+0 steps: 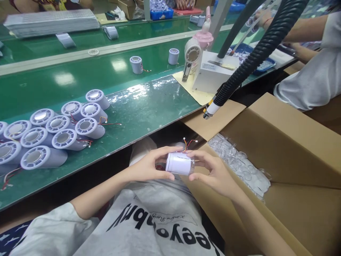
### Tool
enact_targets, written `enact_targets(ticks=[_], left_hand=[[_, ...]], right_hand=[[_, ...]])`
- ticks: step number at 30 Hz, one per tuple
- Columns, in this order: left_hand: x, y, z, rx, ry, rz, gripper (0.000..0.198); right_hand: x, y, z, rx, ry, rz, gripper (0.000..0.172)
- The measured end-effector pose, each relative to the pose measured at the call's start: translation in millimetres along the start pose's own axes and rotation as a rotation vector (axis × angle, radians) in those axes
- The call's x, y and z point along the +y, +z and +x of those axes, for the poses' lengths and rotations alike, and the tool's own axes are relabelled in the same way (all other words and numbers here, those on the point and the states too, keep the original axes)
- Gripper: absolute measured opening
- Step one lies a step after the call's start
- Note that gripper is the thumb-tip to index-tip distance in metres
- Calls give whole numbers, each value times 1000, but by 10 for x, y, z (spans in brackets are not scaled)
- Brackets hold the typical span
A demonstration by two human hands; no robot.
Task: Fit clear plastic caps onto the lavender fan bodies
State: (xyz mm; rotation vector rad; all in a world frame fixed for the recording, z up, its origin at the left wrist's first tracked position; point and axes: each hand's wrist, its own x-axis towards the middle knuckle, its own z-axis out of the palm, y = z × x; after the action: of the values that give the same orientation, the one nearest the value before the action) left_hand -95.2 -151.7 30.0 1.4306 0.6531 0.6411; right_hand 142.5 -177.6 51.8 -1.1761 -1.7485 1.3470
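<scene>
Between my two hands, above my lap, lies a light purple cylindrical housing (179, 163) on its side. Thin red and yellow wires with small white plugs (189, 142) stick up behind it. My left hand (151, 164) grips its left end, thumb along the near side. With thumb and fingers, my right hand (210, 170) holds the right end, where a clear plastic rim (192, 166) shows. To the left on the green bench stand several similar light purple housings (44, 156) with round silver discs on top, some with wires hanging out.
An open cardboard box (287, 153) with clear plastic pieces (242, 167) is at my right. Over it hangs a black corrugated hose (261, 53). A white device (213, 73) stands on the bench beside a small fan (192, 53). A co-worker's arm (306, 30) reaches in at the upper right.
</scene>
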Motion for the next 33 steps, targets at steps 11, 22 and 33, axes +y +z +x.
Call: enact_targets(ticks=[11,22,33], left_hand=[[27,-12,-31,-18,45,76,75],[24,-7,-48,-18,75,89,72],[6,-7,-51,-19,107,76,76]], right_hand=[[35,18,9,-50,154,231,39],[128,94,55,-71,307,433,37],[76,212,117,-137,507,663,51]])
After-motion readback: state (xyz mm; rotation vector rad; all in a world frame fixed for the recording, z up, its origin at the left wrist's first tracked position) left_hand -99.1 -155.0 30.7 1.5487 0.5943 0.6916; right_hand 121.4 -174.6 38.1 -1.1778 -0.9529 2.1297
